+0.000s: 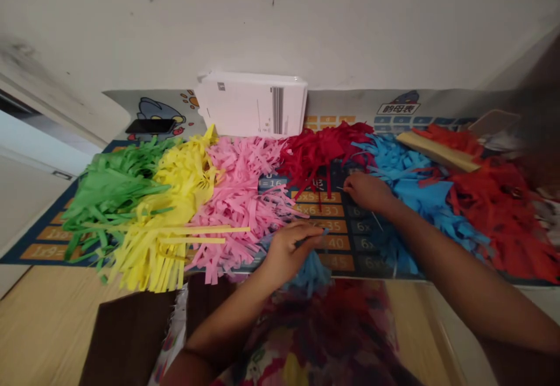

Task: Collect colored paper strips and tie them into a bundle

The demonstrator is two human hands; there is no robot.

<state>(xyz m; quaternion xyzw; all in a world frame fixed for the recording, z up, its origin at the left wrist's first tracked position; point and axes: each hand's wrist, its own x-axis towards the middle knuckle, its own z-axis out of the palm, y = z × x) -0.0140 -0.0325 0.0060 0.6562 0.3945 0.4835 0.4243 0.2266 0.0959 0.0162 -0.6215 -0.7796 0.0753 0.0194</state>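
My left hand (pixel 291 252) is closed in a pinch on a blue fringed paper piece (pixel 311 274), which hangs below it at the table's front edge. To its right and farther back, my right hand (pixel 365 190) has its fingers pressed together; a thin pale strand shows at the fingertips, too small to make out. Blue fringed paper (pixel 426 199) lies just right of that hand. Pink fringed paper (pixel 236 211) lies left of my left hand. Dark red fringed paper (pixel 326 147) lies behind both hands.
Yellow (pixel 175 199) and green fringed paper (pixel 118 182) cover the left side, orange-red fringed paper (pixel 503 211) the right. A white stack of packages (pixel 254 106) leans on the wall. A phone (pixel 151 126) sits back left. A yellowish strip (pixel 437 151) rests on the paper.
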